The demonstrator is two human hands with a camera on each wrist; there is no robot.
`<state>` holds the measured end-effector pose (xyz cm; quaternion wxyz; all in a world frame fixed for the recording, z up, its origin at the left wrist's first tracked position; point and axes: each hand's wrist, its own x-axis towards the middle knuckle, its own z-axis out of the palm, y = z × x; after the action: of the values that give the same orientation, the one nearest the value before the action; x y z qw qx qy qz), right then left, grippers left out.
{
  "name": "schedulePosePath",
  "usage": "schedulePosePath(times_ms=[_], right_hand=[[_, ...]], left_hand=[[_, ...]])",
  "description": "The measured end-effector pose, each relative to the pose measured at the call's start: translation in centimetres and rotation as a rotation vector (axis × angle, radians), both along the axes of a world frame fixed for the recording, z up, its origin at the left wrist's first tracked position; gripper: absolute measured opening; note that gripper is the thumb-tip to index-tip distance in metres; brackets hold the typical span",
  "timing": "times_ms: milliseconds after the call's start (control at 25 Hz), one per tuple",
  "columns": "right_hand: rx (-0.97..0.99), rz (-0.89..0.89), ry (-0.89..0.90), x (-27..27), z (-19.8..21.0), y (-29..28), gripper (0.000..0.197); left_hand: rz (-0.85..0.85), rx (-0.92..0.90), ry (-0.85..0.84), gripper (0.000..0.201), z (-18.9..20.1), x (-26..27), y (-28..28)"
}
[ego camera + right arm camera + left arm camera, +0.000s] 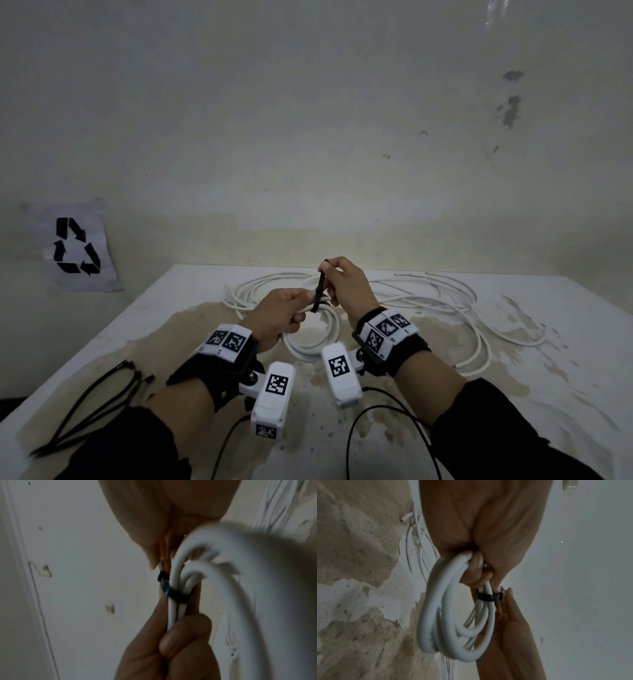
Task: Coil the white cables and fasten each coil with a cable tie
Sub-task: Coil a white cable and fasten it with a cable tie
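Here, left hand (279, 313) fingers gripping white coil (453, 622), right hand (346, 284) fingers pinching black cable tie (320, 289), recycling-symbol sheet (77, 246) on wall

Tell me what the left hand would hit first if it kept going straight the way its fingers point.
Probably the right hand: the left hand, gripping the white coil, points at it across the black cable tie. They look almost touching, though depth is unclear.

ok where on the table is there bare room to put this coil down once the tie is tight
Bare table lies at the right front, nearer than the loose white cables. There is more at the left, between the spare black ties and the far edge. The far middle is crowded with cable loops.
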<state>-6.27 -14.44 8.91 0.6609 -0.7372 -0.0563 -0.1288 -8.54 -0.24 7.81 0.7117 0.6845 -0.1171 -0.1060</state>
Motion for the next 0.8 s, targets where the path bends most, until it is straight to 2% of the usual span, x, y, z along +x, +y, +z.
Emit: schedulePosePath(times_ms=[120, 280, 440, 640, 800], right_hand=[[0.01, 0.134, -0.002, -0.2, -0.3, -0.7, 0.014], [-0.164, 0.001, -0.044, 0.0, -0.9, -0.5, 0.016], [-0.199, 0.019, -0.066, 0.0, -0.8, -0.4, 0.019], [-0.118, 0.015, -0.001, 0.8, -1.1, -0.5, 0.029], [-0.096, -0.055, 0.057, 0.8, -1.0, -0.2, 0.029]], left_hand=[[0.017, 0.011, -0.005, 0.03, -0.1, 0.2, 0.3], [0.086, 0.036, 0.074, 0.035, -0.2, 0.1, -0.6], [0.13, 0.24, -0.075, 0.041, 0.2, -0.1, -0.3], [0.16, 0.281, -0.058, 0.033, 0.3, 0.1, -0.2], [0.188, 0.346, -0.077, 0.03, 0.6, 0.4, -0.6]])
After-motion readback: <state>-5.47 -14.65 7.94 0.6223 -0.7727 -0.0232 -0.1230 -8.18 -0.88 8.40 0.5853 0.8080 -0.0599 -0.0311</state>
